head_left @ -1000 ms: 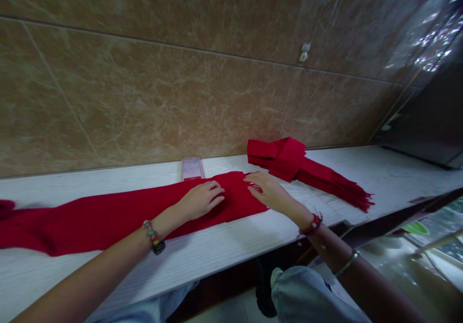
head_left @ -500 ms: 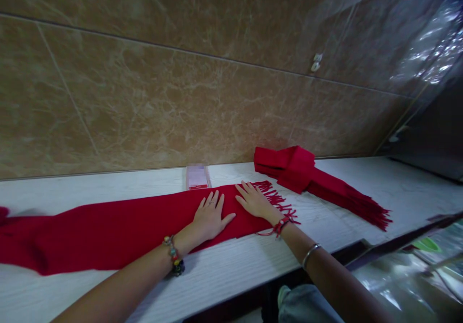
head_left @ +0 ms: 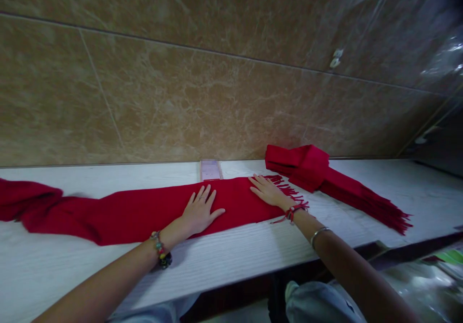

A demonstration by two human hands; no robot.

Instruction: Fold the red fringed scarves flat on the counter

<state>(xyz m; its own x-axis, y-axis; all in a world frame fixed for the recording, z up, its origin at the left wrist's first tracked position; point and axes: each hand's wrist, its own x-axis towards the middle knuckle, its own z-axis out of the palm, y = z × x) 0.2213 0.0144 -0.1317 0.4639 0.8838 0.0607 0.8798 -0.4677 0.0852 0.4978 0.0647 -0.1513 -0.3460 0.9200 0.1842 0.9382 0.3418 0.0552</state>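
Observation:
A long red scarf (head_left: 144, 212) lies stretched along the white table, bunched up at its far left end and fringed at its right end. My left hand (head_left: 200, 210) rests flat on the middle of the cloth, fingers spread, with a ring on one finger and a beaded bracelet at the wrist. Close to the fringe, my right hand (head_left: 269, 191) also lies flat on the scarf, fingers stretched out. Behind the right hand sits a second red scarf (head_left: 307, 166), folded and wrapped over itself, its fringe pointing right.
A small stack of pale cards or labels (head_left: 210, 170) lies against the scarf's back edge, near the wall. The brown marbled tile wall (head_left: 181, 96) rises behind the white table (head_left: 217, 258). Clear plastic (head_left: 423, 287) shows beyond the table's front edge at lower right.
My left hand has slid left along the scarf, away from the right hand, which stays near the fringe. The camera view has turned left, showing more of the bunched end.

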